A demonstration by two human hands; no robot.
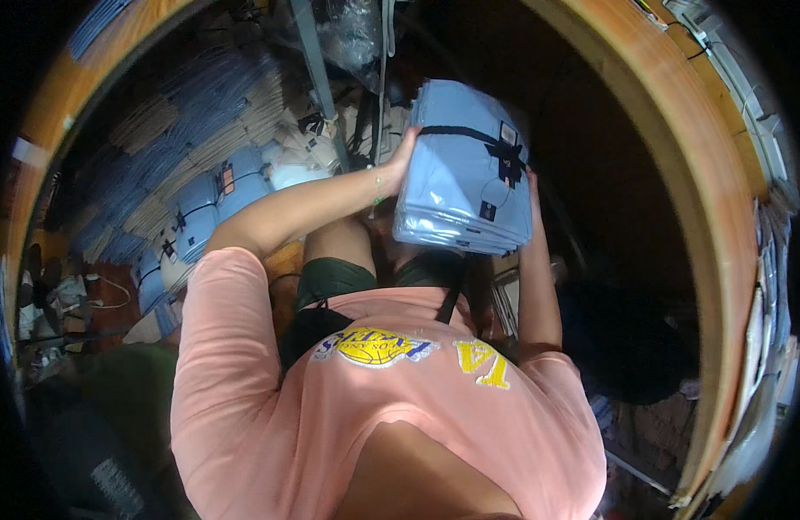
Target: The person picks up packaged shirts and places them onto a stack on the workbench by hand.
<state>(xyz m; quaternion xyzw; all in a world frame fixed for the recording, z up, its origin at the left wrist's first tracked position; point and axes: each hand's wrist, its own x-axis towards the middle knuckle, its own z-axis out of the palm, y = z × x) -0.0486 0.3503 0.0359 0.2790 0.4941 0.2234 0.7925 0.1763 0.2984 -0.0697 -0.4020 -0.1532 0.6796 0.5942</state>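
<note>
A thick bundle of folded light blue garments in clear plastic sleeves (439,186) is held up in front of me, above my knees. A black band crosses it and is knotted near its right side, where small dark tags hang. My left hand (401,163) grips the left edge of the bundle, partly hidden behind it. On the opposite side my right hand (533,192) presses against the right edge, with most of its fingers out of sight behind the stack.
Piles of blue and beige folded packets (183,130) lie on the left, with more tied blue bundles (196,221) close by. A grey metal post (313,61) stands ahead. A curved-looking wooden edge (677,173) runs along the right, with papers and plastic (760,312) beyond it.
</note>
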